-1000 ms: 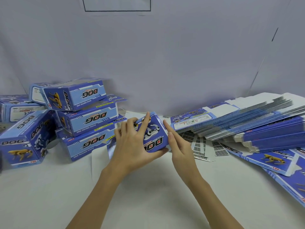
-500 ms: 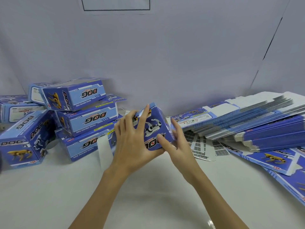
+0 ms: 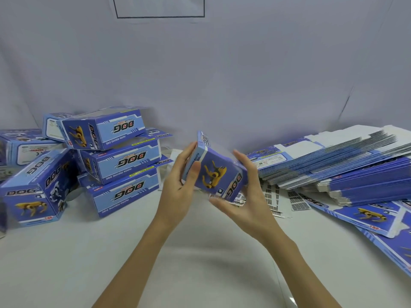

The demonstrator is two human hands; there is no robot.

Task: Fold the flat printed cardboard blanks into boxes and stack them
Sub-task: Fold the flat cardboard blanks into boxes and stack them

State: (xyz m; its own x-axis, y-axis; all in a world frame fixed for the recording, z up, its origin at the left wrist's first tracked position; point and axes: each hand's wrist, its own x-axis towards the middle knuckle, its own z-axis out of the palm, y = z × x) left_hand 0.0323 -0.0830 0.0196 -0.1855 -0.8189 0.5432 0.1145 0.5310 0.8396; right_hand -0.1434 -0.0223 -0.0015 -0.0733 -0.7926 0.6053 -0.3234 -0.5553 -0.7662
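Observation:
A folded blue box [image 3: 216, 172] printed with a yellow robot dog is lifted above the table between both hands, its end face turned toward me. My left hand [image 3: 181, 185] grips its left side, thumb on the front face and fingers behind. My right hand [image 3: 242, 196] holds its right side and underside, fingers curled round the lower edge. A stack of three folded boxes [image 3: 121, 161] stands to the left. A thick pile of flat blanks [image 3: 347, 163] lies on the right.
More folded boxes [image 3: 33, 190] lie tumbled at the far left. Loose flat blanks [image 3: 373, 216] spread along the right edge. Barcode sticker sheets [image 3: 280, 201] lie behind my right hand. A white wall closes the back of the white table [image 3: 200, 252].
The box has been lifted and turned, so the end face with the yellow dog now faces me. My right hand moved from the box's side to under its right edge.

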